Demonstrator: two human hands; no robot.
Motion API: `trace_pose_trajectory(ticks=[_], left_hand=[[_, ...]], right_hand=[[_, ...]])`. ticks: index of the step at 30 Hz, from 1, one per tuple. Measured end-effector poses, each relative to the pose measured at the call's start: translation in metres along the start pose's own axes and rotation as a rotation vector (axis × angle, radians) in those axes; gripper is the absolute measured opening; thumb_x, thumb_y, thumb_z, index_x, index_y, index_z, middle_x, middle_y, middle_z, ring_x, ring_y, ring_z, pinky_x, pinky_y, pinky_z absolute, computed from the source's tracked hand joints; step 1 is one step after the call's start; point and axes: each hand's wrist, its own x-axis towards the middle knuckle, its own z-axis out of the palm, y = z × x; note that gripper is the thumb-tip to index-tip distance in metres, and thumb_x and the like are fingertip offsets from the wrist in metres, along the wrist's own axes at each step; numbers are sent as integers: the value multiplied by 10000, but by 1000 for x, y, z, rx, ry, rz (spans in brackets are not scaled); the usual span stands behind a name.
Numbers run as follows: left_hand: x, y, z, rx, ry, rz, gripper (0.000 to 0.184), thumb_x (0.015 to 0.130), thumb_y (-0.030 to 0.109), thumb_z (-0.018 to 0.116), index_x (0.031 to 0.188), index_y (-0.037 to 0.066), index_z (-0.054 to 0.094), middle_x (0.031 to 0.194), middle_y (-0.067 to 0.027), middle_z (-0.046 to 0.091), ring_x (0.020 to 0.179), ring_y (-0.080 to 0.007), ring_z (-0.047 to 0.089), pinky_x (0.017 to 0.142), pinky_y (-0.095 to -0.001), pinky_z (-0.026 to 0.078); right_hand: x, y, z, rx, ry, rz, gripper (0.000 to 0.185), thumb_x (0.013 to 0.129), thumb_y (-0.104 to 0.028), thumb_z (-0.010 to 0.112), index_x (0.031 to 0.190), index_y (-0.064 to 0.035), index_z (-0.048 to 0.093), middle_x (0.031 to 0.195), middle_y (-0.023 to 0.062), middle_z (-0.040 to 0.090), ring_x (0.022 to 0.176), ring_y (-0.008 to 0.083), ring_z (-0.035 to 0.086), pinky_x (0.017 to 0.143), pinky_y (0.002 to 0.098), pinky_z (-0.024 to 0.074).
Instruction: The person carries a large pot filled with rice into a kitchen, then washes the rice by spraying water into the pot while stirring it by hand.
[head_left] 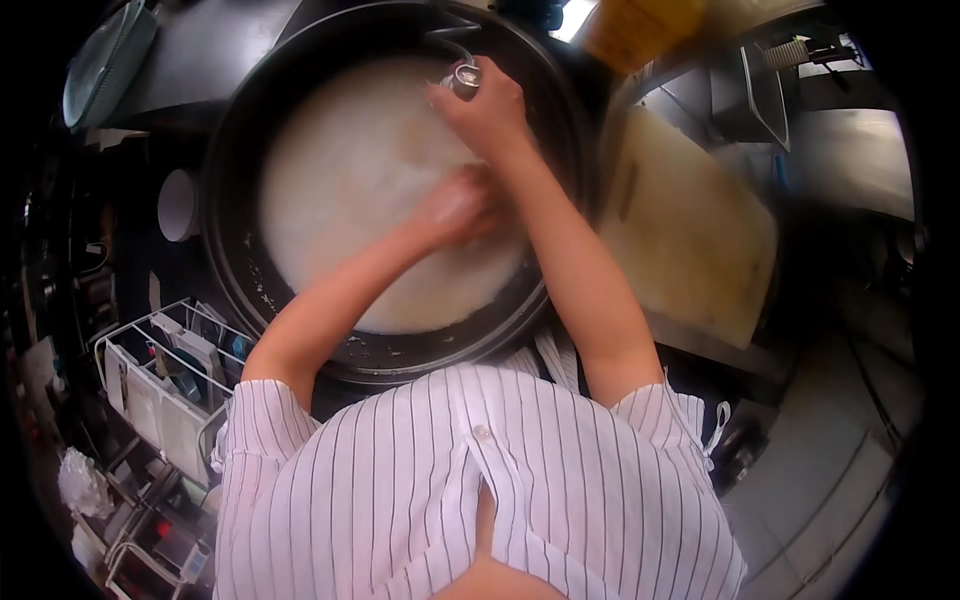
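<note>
Clamping the right hand (492,108) around a metal-ended tool (467,76) inside the far, right-hand part of the black pan (238,190), above whitish liquid (335,180). Holding the left hand (462,208) nearer the pan's middle, showing too blurred to tell its grip. Probably handling as stiff, slippery when wet; best gripping just under the round end.

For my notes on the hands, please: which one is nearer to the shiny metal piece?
Right. The right hand is around the shiny metal piece; the left hand, blurred, is apart from it, lower in the picture, over or in the pale contents of the dark pan.
</note>
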Motion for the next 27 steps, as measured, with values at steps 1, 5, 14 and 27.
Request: trace_pose_trajectory(ticks=[1, 5, 14, 27], left_hand=[[-1, 12, 13, 67, 48, 70, 358, 718, 224, 564, 1032, 53, 572, 1063, -154, 544, 1041, -307, 479, 887, -392, 379], [13, -5, 68, 139, 166, 82, 395, 726, 219, 558, 1070, 26, 537, 1114, -155, 513, 1110, -287, 431, 955, -387, 323], [45, -61, 3, -137, 22, -435, 345, 800, 195, 487, 1115, 55, 497, 1144, -181, 493, 1093, -286, 447, 943, -405, 322], [-90, -146, 1, 136, -386, -749, 493, 848, 328, 439, 1272, 82, 395, 1226, -214, 448, 1124, -367, 430, 945, -444, 341]], right_hand=[[-2, -2, -1, -11, -2, -7, 366, 611, -287, 657, 812, 1, 555, 689, 142, 614, 675, 276, 615, 650, 347, 481], [-5, 2, -1, -10, -17, 2, 348, 628, -274, 653, 824, -6, 551, 680, 143, 609, 667, 272, 616, 641, 351, 480], [-5, 22, 1, -135, -6, -25, 346, 653, -255, 655, 893, -23, 565, 772, 149, 630, 743, 264, 626, 685, 334, 479], [-3, 17, -1, -142, -32, 22, 402, 643, -291, 646, 927, -23, 554, 791, 176, 619, 765, 315, 611, 713, 373, 476]])
